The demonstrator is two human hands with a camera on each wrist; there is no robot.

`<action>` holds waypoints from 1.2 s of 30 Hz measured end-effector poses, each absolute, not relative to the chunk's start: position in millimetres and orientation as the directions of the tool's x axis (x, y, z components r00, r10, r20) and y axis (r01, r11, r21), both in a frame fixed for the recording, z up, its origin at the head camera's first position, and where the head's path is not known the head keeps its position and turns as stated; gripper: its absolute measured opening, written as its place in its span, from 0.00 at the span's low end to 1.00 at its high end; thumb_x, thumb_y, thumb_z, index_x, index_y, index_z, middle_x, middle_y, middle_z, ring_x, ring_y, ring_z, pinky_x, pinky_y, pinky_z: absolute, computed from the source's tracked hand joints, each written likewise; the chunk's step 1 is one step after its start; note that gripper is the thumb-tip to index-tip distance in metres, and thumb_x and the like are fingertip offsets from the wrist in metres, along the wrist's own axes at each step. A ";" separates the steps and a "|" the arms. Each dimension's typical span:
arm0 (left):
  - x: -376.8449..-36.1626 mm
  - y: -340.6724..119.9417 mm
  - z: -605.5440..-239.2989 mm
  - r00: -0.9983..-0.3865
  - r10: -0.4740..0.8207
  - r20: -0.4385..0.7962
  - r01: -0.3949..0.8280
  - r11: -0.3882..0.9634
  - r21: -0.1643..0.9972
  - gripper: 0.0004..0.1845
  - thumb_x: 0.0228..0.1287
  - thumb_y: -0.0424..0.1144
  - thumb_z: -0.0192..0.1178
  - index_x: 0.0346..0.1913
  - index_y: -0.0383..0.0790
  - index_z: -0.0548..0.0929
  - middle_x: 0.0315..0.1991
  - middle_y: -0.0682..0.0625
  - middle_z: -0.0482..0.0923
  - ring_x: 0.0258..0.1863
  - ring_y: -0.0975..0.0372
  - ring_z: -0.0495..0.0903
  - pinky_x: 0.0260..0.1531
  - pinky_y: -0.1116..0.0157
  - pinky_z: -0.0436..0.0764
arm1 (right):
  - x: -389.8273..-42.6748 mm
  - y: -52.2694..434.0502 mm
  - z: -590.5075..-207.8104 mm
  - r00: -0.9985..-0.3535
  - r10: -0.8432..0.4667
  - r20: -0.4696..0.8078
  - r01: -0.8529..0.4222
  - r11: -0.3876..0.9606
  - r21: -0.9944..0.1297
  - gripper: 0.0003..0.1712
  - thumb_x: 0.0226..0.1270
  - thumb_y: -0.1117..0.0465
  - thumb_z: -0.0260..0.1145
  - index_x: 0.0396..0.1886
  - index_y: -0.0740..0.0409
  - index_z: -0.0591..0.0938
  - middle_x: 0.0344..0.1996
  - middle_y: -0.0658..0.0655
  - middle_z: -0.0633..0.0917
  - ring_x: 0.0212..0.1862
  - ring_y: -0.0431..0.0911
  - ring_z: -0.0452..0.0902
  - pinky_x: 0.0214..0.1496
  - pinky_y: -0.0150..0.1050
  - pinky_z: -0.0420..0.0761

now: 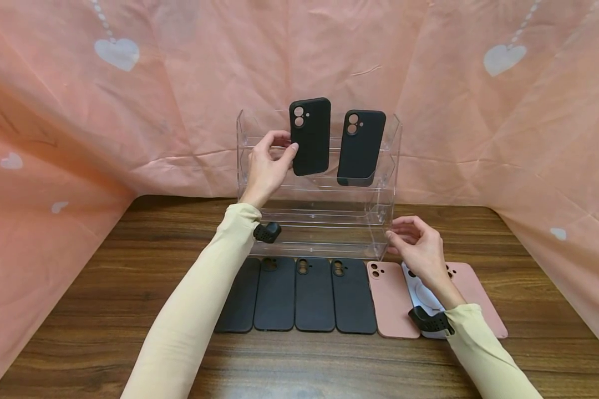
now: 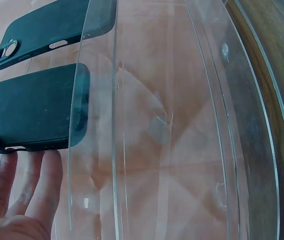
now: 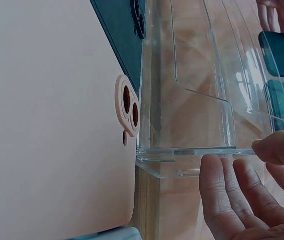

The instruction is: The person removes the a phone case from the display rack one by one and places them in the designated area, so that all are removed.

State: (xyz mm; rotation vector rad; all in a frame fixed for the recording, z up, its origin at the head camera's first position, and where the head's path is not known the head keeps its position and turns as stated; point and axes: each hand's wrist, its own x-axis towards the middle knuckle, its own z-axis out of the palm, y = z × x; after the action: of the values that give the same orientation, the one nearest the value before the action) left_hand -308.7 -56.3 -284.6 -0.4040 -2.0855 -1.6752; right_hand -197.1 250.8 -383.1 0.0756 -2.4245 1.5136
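Observation:
A clear tiered acrylic display rack (image 1: 311, 219) stands on the table. My left hand (image 1: 268, 169) pinches a black phone case (image 1: 311, 138) by its side edge, thumb in front. In the left wrist view, that case's bottom end (image 2: 79, 117) sits behind the rack's clear front lip. To its right, a second black phone case (image 1: 361, 147) leans in the same upper tier, slightly tilted. Low on the rack's right side, my right hand (image 1: 419, 244) grips the edge of the side panel (image 3: 197, 151) between thumb and fingers.
Before the rack lies a row of several black phone cases (image 1: 314, 299). It continues rightward with a pink case (image 1: 394, 302), a white case (image 1: 426, 296) partly under my right wrist, and another pink case (image 1: 474, 299). Behind hangs a pink curtain (image 1: 194, 100).

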 end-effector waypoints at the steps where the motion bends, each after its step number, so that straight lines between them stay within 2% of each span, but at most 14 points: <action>1: -307.9 -57.0 -284.2 -0.861 -0.044 0.506 0.488 0.210 0.847 0.14 0.71 0.36 0.64 0.56 0.37 0.81 0.48 0.41 0.83 0.42 0.51 0.90 0.37 0.65 0.91 | -197.3 250.7 -383.2 -0.959 0.103 0.265 -0.193 0.448 -0.873 0.16 0.69 0.66 0.70 0.54 0.66 0.80 0.43 0.61 0.86 0.37 0.33 0.87 0.38 0.41 0.92; 6: -303.3 -61.1 -281.4 -0.843 -0.061 0.534 0.522 0.146 0.841 0.16 0.71 0.35 0.64 0.58 0.37 0.80 0.48 0.40 0.82 0.41 0.49 0.89 0.41 0.54 0.91 | -197.9 250.1 -383.4 -0.959 0.101 0.264 -0.194 0.444 -0.875 0.16 0.69 0.66 0.70 0.54 0.66 0.80 0.44 0.63 0.86 0.38 0.35 0.88 0.38 0.41 0.91; 10: -300.4 -65.0 -279.1 -0.831 -0.072 0.552 0.543 0.110 0.832 0.18 0.71 0.35 0.63 0.62 0.41 0.78 0.49 0.41 0.82 0.38 0.51 0.88 0.41 0.50 0.91 | -198.1 249.6 -383.2 -0.959 0.101 0.266 -0.196 0.444 -0.875 0.16 0.69 0.65 0.70 0.54 0.65 0.80 0.43 0.62 0.86 0.37 0.35 0.88 0.38 0.42 0.92; 17: -291.9 -71.5 -277.9 -0.825 -0.081 0.559 0.553 0.089 0.829 0.21 0.71 0.34 0.63 0.64 0.46 0.76 0.46 0.45 0.82 0.33 0.55 0.88 0.37 0.52 0.92 | -198.5 249.6 -382.8 -0.959 0.096 0.268 -0.200 0.444 -0.874 0.16 0.69 0.65 0.70 0.54 0.65 0.80 0.44 0.64 0.86 0.38 0.35 0.88 0.38 0.41 0.91; 22: -287.4 -75.7 -280.1 -0.828 -0.083 0.555 0.551 0.068 0.832 0.22 0.70 0.33 0.63 0.65 0.47 0.75 0.44 0.45 0.82 0.30 0.56 0.88 0.35 0.54 0.92 | -198.8 249.8 -383.4 -0.959 0.103 0.266 -0.196 0.438 -0.877 0.16 0.69 0.66 0.70 0.53 0.66 0.80 0.40 0.54 0.87 0.37 0.34 0.88 0.38 0.40 0.91; 28: -279.3 -82.0 -284.8 -0.840 -0.055 0.539 0.537 0.052 0.842 0.23 0.70 0.33 0.63 0.65 0.47 0.75 0.44 0.47 0.81 0.29 0.57 0.86 0.32 0.59 0.92 | -199.8 249.6 -384.5 -0.959 0.109 0.263 -0.196 0.420 -0.886 0.15 0.68 0.68 0.69 0.53 0.66 0.80 0.37 0.45 0.86 0.37 0.36 0.89 0.37 0.41 0.91; 34: -270.3 -89.4 -289.9 -0.851 -0.032 0.524 0.523 0.041 0.851 0.24 0.70 0.33 0.63 0.66 0.51 0.74 0.43 0.49 0.80 0.28 0.59 0.87 0.36 0.50 0.91 | -200.5 249.5 -385.0 -0.959 0.111 0.261 -0.194 0.414 -0.889 0.16 0.68 0.68 0.70 0.53 0.66 0.80 0.38 0.47 0.87 0.38 0.38 0.89 0.38 0.41 0.92; 36: -268.4 -91.8 -292.2 -0.849 -0.029 0.527 0.526 0.042 0.850 0.24 0.70 0.33 0.63 0.66 0.51 0.74 0.43 0.49 0.80 0.28 0.60 0.87 0.35 0.51 0.92 | -200.6 249.5 -384.9 -0.959 0.112 0.261 -0.194 0.415 -0.889 0.16 0.68 0.68 0.70 0.53 0.66 0.80 0.38 0.49 0.87 0.38 0.38 0.89 0.38 0.41 0.91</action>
State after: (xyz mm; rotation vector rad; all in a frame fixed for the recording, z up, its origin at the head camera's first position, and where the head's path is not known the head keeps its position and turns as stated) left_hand -268.4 -91.8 -292.2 -0.5003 -1.9249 -1.8611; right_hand -200.6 249.5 -384.9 0.0716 -2.3934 1.5598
